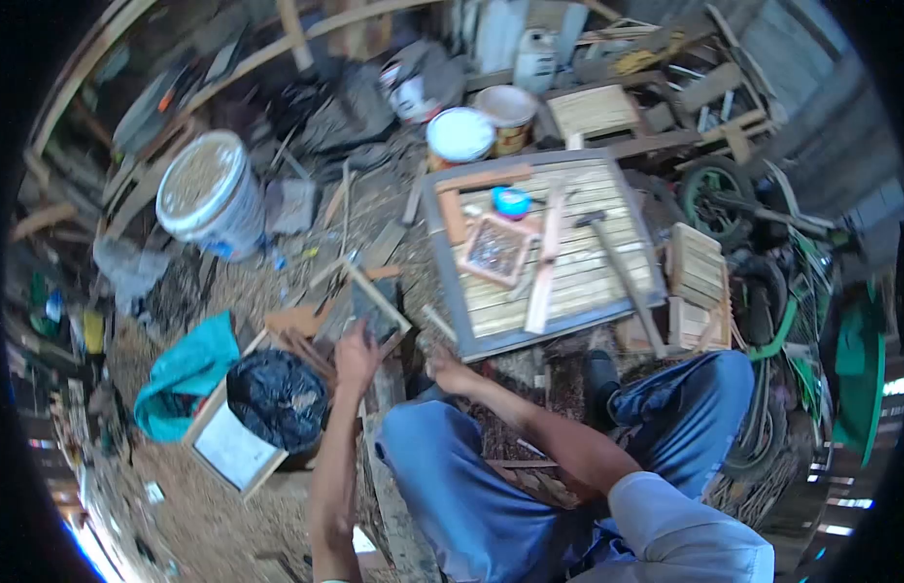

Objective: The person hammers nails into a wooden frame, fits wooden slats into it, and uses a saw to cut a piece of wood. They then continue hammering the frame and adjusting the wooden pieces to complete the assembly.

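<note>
My left hand (357, 358) is on the near edge of a small wooden frame (382, 296) with a dark panel inside. Its fingers reach over the edge and the thumb lies along the lower strip, closed on the frame. To the right, my right hand (452, 373) is held low in front of my knee with its fingers curled. Blur hides what is in them, if anything. A short pale stick (439, 323) shows just beyond those fingers. Left of my left hand stands a wooden box (240, 449) lined with a black plastic bag (277, 398).
A slatted board (588, 282) carries a hammer (622, 282), a tray of small hardware (497, 251), a blue round container (511, 201) and wood strips. Buckets (214, 194) stand behind. A teal cloth (187, 379) lies at left; a green bicycle (763, 340) is at right.
</note>
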Available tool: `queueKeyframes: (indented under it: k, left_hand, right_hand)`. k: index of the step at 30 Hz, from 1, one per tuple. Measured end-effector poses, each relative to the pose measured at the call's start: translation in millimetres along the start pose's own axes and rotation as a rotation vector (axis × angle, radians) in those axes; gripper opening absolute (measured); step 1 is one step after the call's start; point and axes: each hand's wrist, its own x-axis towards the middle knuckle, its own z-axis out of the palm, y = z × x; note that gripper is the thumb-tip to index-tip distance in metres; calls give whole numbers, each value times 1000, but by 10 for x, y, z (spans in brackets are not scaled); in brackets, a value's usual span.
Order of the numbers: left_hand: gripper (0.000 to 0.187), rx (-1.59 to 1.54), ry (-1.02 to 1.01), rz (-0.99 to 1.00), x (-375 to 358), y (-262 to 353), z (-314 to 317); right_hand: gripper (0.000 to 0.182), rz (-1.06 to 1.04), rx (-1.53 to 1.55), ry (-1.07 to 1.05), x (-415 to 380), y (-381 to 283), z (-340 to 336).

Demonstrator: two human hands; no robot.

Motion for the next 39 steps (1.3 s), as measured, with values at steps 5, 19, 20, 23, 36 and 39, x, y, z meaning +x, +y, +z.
queueKeyframes:
  k: [5,19,20,23,36,39]
  left_hand:
    - [25,-328,25,232,480,1495,-656]
    - [31,-336,-606,698,168,4925,1247]
    - [33,-294,-612,696,140,5038,1460]
    - [38,-258,-610,642,74,5372,2051]
    - [45,-492,-489,331,-182,5194,3308]
    - [44,-541,-473,322,-253,5240,3301]
  right_hand:
    - [48,36,-422,-395,-1688,-920,-876]
    - [25,115,273,879,-3047,458,-5160]
    - [23,260,136,861,-3092,661,-5252]
    - [20,477,154,827,-3296,872,-5303]
    - [41,624,159,539,-3235,1390,-5404]
    - [44,626,114,545,-3176,1284,-5399]
